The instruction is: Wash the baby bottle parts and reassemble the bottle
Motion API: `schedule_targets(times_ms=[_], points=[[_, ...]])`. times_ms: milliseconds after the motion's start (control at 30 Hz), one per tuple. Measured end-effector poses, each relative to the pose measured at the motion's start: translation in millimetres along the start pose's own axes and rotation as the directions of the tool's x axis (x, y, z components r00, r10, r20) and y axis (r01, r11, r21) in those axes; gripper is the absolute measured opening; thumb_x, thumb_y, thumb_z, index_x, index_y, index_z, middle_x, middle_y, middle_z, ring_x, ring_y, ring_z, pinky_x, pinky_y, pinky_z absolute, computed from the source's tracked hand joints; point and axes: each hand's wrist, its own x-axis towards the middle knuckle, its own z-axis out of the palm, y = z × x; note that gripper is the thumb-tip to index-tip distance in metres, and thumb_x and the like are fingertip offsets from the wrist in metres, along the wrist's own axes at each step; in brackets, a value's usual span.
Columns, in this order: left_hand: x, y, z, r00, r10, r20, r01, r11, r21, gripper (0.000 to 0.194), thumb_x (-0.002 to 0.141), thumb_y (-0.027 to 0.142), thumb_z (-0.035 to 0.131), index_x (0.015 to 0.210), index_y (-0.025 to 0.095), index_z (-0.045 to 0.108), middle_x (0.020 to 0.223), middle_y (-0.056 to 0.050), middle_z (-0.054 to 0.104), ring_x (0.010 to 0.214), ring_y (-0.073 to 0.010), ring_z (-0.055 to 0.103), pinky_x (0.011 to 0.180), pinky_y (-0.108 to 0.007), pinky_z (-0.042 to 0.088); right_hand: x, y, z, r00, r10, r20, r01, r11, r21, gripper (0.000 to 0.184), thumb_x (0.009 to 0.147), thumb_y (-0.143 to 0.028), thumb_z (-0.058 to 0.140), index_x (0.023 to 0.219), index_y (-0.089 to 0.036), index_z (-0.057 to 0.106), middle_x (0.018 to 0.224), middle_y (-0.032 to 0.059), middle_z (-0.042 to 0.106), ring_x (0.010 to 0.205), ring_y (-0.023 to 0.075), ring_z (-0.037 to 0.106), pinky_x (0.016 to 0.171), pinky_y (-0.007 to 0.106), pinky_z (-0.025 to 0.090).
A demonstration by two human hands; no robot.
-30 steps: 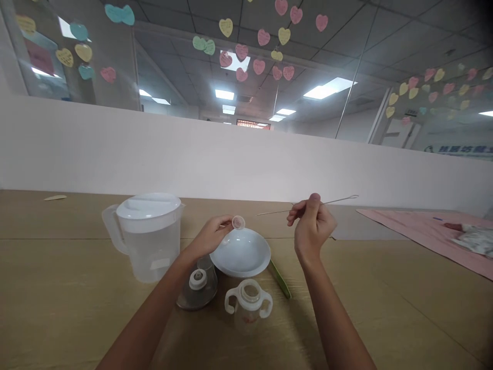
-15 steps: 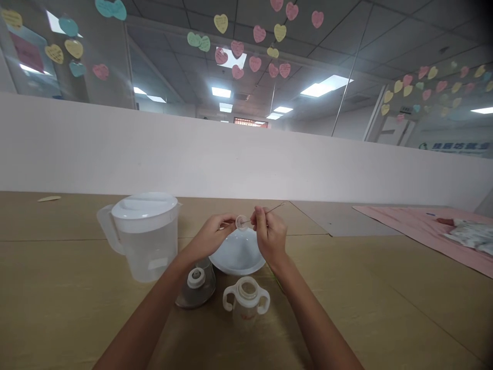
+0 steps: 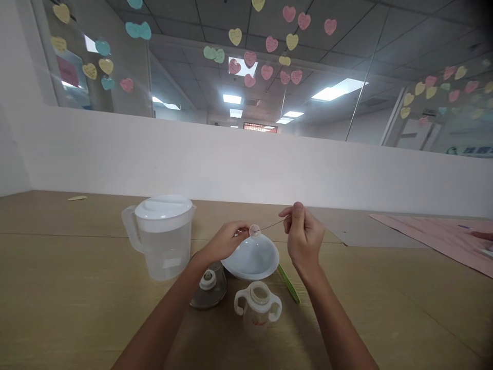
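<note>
My left hand (image 3: 227, 240) pinches a small clear round piece (image 3: 254, 231), like a bottle teat, above the white bowl (image 3: 252, 262). A thin wire stem (image 3: 271, 225) runs from the opening of this piece to my right hand (image 3: 306, 239), whose fingers are closed on it. The wire's far end is hidden inside the piece. Just in front of the bowl stands a clear baby bottle (image 3: 257, 321) with two white handles, upright and uncapped. Beside my left forearm is a grey transparent container (image 3: 210, 297) with a white knob, partly covered by the arm.
A lidded plastic pitcher (image 3: 167, 252) of clear liquid stands left of the bowl. Right of the bowl lies a green handle (image 3: 288, 284). At the far right, another person's hand (image 3: 482, 235) is over a pink cloth (image 3: 431, 236). A white wall (image 3: 239, 164) closes the table's back.
My right hand has moved right, away from the left, so more of the wire shows between them. The green handle has come into clearer sight. The whole view has shifted left.
</note>
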Motion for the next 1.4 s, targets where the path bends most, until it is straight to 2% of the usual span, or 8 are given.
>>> schedule_targets(times_ms=[167, 300, 433, 667, 900, 1033, 1233, 1400], points=[[5.5, -9.0, 1.0, 0.997, -0.066, -0.031, 0.06, 0.986, -0.153, 0.028, 0.078, 0.034, 0.05, 0.086, 0.012, 0.064, 0.085, -0.006, 0.066, 0.081, -0.0176, 0.057, 0.071, -0.026, 0.043, -8.8, 23.2, 15.8, 0.997, -0.004, 0.075, 0.009, 0.998, -0.062, 0.047, 0.088, -0.048, 0.029, 0.067, -0.015, 0.056, 0.043, -0.0055, 0.037, 0.04, 0.0068, 0.036, 0.045, 0.02, 0.03], [8.5, -21.0, -5.5, 0.992, -0.07, -0.106, 0.053, 0.987, -0.155, 0.026, 0.076, 0.034, 0.053, 0.086, 0.012, 0.064, 0.087, -0.008, 0.066, 0.083, -0.0185, 0.058, 0.074, -0.028, 0.044, -7.4, 33.0, 21.9, 0.985, 0.116, 0.126, -0.123, 0.991, 0.046, 0.05, 0.086, -0.052, 0.03, 0.068, -0.014, 0.057, 0.042, -0.006, 0.036, 0.038, 0.007, 0.035, 0.042, 0.02, 0.029], [6.7, -20.7, -11.7, 0.994, -0.03, -0.106, 0.012, 0.986, -0.167, 0.029, 0.078, 0.036, 0.051, 0.092, 0.014, 0.063, 0.092, -0.007, 0.066, 0.087, -0.0192, 0.059, 0.077, -0.029, 0.044, 3.1, 26.1, 11.3, 0.977, 0.18, 0.112, -0.194, 0.973, 0.126, 0.051, 0.085, -0.054, 0.033, 0.068, -0.013, 0.06, 0.041, -0.0054, 0.036, 0.039, 0.0072, 0.035, 0.041, 0.02, 0.029], [-0.1, 7.0, -8.2, 0.999, 0.02, -0.026, -0.024, 0.986, -0.165, 0.029, 0.08, 0.036, 0.049, 0.091, 0.014, 0.064, 0.096, -0.007, 0.066, 0.09, -0.0195, 0.058, 0.077, -0.027, 0.044, 15.9, 15.3, -11.3, 0.991, 0.129, 0.017, -0.128, 0.991, -0.034, 0.054, 0.083, -0.057, 0.034, 0.052, -0.016, 0.051, 0.042, -0.0028, 0.04, 0.041, 0.0085, 0.039, 0.043, 0.021, 0.031], [-3.4, 16.1, -12.7, 0.999, 0.028, -0.034, -0.029, 0.999, -0.04, 0.027, 0.081, 0.033, 0.046, 0.089, 0.017, 0.066, 0.091, -0.004, 0.067, 0.087, -0.0185, 0.058, 0.075, -0.025, 0.043, 24.4, 3.8, -33.4, 0.954, 0.046, 0.296, 0.004, 0.986, -0.165, 0.05, 0.085, -0.053, 0.033, 0.051, -0.017, 0.043, 0.044, -0.0038, 0.036, 0.042, 0.0074, 0.034, 0.043, 0.021, 0.026], [-5.3, 21.3, -11.2, 1.0, 0.023, 0.001, -0.023, 1.0, 0.008, 0.028, 0.082, 0.032, 0.045, 0.092, 0.018, 0.066, 0.092, -0.004, 0.067, 0.086, -0.0189, 0.057, 0.071, -0.025, 0.044, 25.6, 5.1, -35.6, 0.929, 0.052, 0.367, 0.013, 0.985, -0.174, 0.05, 0.086, -0.053, 0.031, 0.051, -0.018, 0.039, 0.046, -0.0043, 0.034, 0.043, 0.0071, 0.032, 0.043, 0.02, 0.024], [-4.4, 24.8, -5.4, 0.999, 0.029, -0.034, -0.031, 0.998, -0.053, 0.03, 0.083, 0.034, 0.044, 0.097, 0.017, 0.065, 0.092, -0.005, 0.067, 0.087, -0.0193, 0.058, 0.072, -0.026, 0.045, 19.1, 11.4, -19.1, 0.883, 0.014, 0.469, 0.08, 0.98, -0.18, 0.049, 0.088, -0.05, 0.027, 0.051, -0.018, 0.035, 0.047, -0.0038, 0.034, 0.045, 0.0081, 0.033, 0.045, 0.02, 0.026], [-2.0, 23.2, -3.1, 0.996, 0.047, -0.072, -0.056, 0.992, -0.116, 0.03, 0.082, 0.035, 0.049, 0.098, 0.016, 0.065, 0.097, -0.007, 0.066, 0.091, -0.0197, 0.058, 0.078, -0.028, 0.045, 5.1, 14.6, 4.4, 0.817, -0.025, 0.576, 0.19, 0.955, -0.228, 0.045, 0.09, -0.043, 0.024, 0.059, -0.018, 0.046, 0.053, -0.0017, 0.047, 0.048, 0.0098, 0.04, 0.049, 0.021, 0.027]])
